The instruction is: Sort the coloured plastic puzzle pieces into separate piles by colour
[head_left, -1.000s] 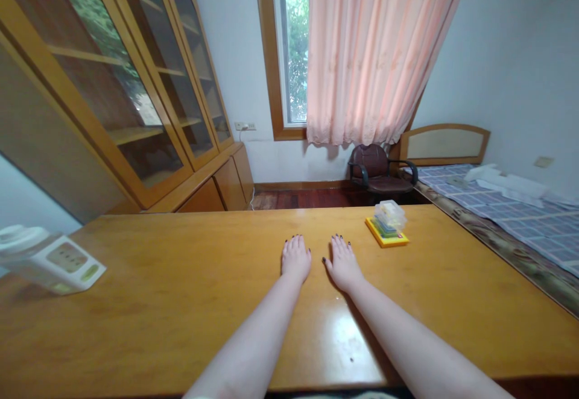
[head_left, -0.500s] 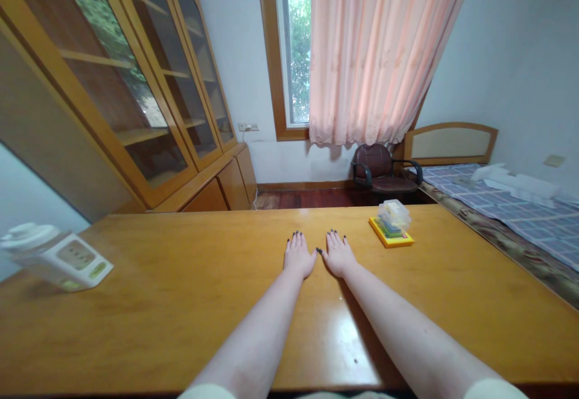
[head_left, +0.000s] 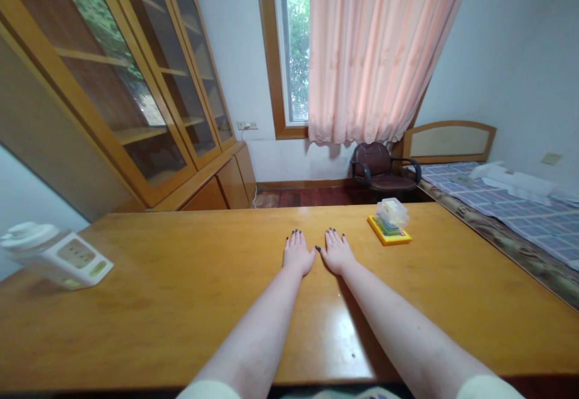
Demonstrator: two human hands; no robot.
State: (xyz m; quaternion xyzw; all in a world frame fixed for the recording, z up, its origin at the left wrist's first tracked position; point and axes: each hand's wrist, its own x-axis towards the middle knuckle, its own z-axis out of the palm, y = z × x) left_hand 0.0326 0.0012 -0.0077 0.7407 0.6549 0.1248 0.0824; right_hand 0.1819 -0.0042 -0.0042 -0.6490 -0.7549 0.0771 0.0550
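Note:
My left hand (head_left: 297,253) and my right hand (head_left: 336,251) lie flat, palms down, side by side on the wooden table (head_left: 181,278), thumbs almost touching. Both have dark nail polish, fingers stretched out, and hold nothing. Nearest to my right hand, to its right and a little farther away, a clear plastic box (head_left: 392,212) sits on a yellow tray of coloured pieces (head_left: 388,232).
A white power strip (head_left: 58,258) lies at the table's left edge. Beyond the table stand a glass-door wooden cabinet (head_left: 136,85), a dark office chair (head_left: 380,167), a window with a pink curtain (head_left: 375,49) and a bed (head_left: 511,206) on the right.
Both hands slid a little farther forward and closer together; their thumbs now nearly meet. The view shifted slightly.

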